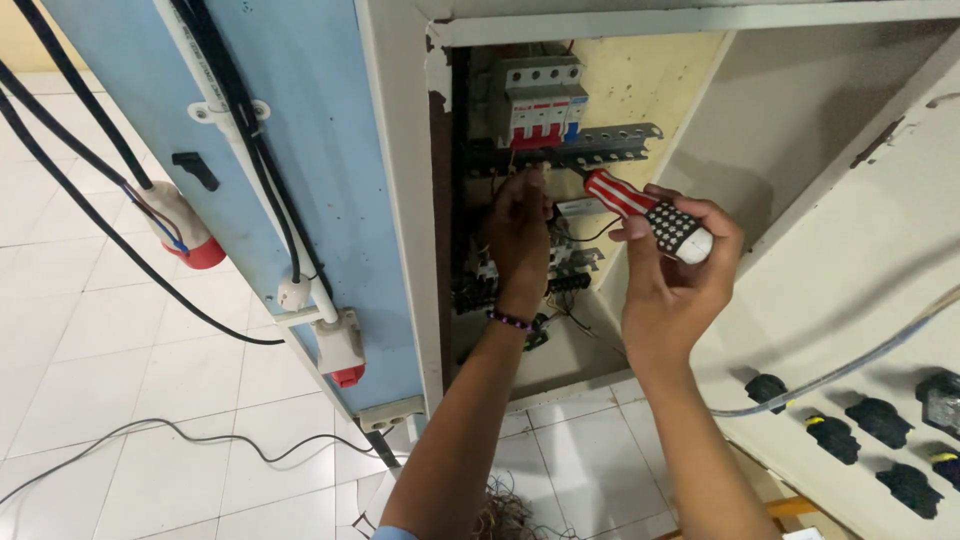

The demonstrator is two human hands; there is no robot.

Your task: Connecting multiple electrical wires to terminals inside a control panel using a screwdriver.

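Red-and-white striped screwdriver [640,208] sits clamped in the right hand [680,262], long axis slanting up-left, tip toward the slotted metal rail [600,146] under the circuit breakers [542,102], where the left hand [518,235] (nearer, fingers pinched together at the wiring) already sits

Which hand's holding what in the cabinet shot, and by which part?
Right hand holds the screwdriver by its handle, at the black-and-white butt end. Left hand reaches in at the metal rail; whether it holds anything cannot be told.
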